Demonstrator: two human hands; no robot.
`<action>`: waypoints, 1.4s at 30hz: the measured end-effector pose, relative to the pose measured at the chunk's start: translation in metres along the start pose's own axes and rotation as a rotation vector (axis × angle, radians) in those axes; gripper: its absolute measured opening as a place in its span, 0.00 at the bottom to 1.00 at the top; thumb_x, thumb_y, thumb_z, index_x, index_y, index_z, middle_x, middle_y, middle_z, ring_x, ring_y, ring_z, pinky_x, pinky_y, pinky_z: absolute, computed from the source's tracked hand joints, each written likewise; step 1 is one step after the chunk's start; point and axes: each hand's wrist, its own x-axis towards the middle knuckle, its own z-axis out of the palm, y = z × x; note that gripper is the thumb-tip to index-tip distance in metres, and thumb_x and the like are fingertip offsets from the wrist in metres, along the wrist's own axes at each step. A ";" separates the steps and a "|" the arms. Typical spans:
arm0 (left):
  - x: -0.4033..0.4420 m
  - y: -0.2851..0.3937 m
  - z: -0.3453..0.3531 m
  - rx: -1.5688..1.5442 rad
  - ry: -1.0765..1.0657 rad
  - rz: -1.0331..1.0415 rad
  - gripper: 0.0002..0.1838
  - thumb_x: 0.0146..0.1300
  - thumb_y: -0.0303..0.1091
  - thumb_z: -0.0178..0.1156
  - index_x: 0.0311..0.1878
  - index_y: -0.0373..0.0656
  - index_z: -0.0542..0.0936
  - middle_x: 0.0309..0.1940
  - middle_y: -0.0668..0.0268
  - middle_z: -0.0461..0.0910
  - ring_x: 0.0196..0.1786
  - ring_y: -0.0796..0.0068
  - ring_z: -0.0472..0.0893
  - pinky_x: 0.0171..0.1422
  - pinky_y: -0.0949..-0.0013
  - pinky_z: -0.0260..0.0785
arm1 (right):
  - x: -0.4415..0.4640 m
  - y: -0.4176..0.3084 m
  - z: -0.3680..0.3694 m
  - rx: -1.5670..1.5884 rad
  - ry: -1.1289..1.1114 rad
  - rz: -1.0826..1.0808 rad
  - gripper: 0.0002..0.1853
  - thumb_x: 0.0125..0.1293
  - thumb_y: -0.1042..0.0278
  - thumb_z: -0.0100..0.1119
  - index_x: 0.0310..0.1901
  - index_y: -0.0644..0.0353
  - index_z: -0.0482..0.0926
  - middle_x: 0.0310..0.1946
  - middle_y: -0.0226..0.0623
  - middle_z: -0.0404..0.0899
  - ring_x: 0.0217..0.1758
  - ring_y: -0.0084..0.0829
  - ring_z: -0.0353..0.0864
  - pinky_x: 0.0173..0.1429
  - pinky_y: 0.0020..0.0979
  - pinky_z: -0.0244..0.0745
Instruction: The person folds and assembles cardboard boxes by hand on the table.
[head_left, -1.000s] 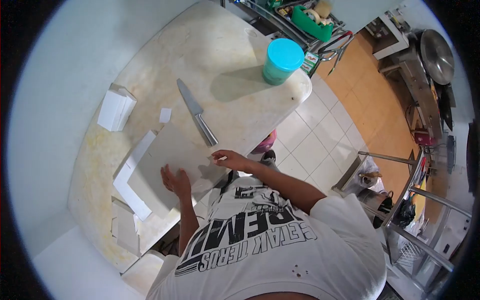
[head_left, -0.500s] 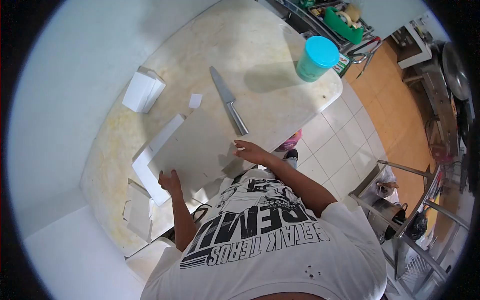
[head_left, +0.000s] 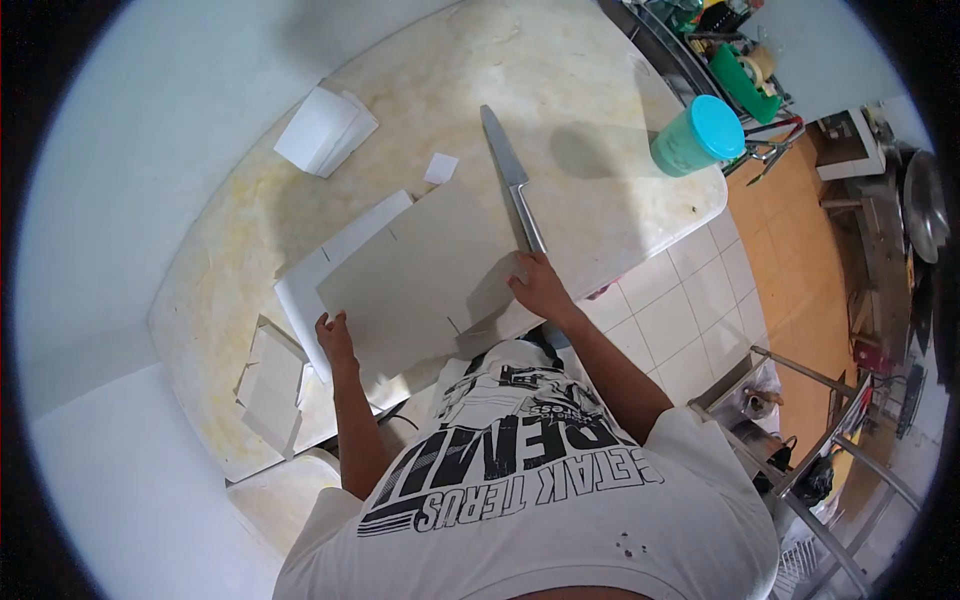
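A grey cardboard sheet (head_left: 420,270) with short dark marks near its edges lies on a white board (head_left: 345,238). My left hand (head_left: 337,340) is at the sheet's left edge, fingers apart. At the sheet's right side, my right hand (head_left: 542,290) has its fingers bent and slightly apart, close to the handle end of a kitchen knife (head_left: 514,180). Whether those fingers touch the handle, I cannot tell. The knife lies flat, blade pointing away from me. Just beyond the sheet is a small white paper square (head_left: 441,168).
White folded card pieces (head_left: 322,132) stand by the wall. A folded grey-white card piece (head_left: 272,385) lies at the table's left. A turquoise-lidded tub (head_left: 695,138) stands near the right corner of the table (head_left: 590,225). A metal-framed rack (head_left: 800,440) is at the right.
The view has shifted and turned, moving everything in the picture. My right hand is closer to the knife handle. My left hand has drawn back slightly along the sheet's edge.
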 end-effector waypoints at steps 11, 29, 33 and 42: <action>-0.029 0.037 0.012 -0.080 0.051 0.195 0.24 0.60 0.38 0.60 0.55 0.37 0.68 0.40 0.62 0.76 0.36 0.75 0.73 0.40 0.70 0.66 | 0.013 0.026 -0.042 0.168 -0.092 0.164 0.19 0.58 0.62 0.60 0.47 0.66 0.76 0.34 0.50 0.73 0.37 0.44 0.77 0.45 0.39 0.73; -0.157 0.128 0.003 -0.074 -0.669 0.669 0.42 0.62 0.39 0.59 0.72 0.40 0.46 0.71 0.52 0.51 0.74 0.59 0.48 0.74 0.62 0.41 | 0.007 0.033 -0.038 0.454 -0.174 0.316 0.22 0.62 0.63 0.57 0.55 0.64 0.70 0.40 0.42 0.76 0.40 0.31 0.76 0.44 0.32 0.72; -0.129 0.099 -0.009 0.071 -0.511 0.647 0.39 0.61 0.38 0.61 0.70 0.37 0.52 0.68 0.51 0.57 0.71 0.58 0.56 0.71 0.62 0.50 | 0.001 0.018 -0.020 0.332 -0.044 0.321 0.22 0.63 0.62 0.56 0.56 0.64 0.69 0.40 0.41 0.75 0.41 0.30 0.75 0.43 0.30 0.72; 0.057 -0.128 -0.181 0.219 0.649 0.516 0.25 0.55 0.31 0.62 0.56 0.37 0.70 0.52 0.54 0.72 0.57 0.55 0.70 0.62 0.59 0.61 | -0.028 -0.046 0.030 0.703 0.115 0.501 0.25 0.64 0.63 0.55 0.62 0.58 0.64 0.45 0.37 0.74 0.46 0.30 0.75 0.44 0.32 0.74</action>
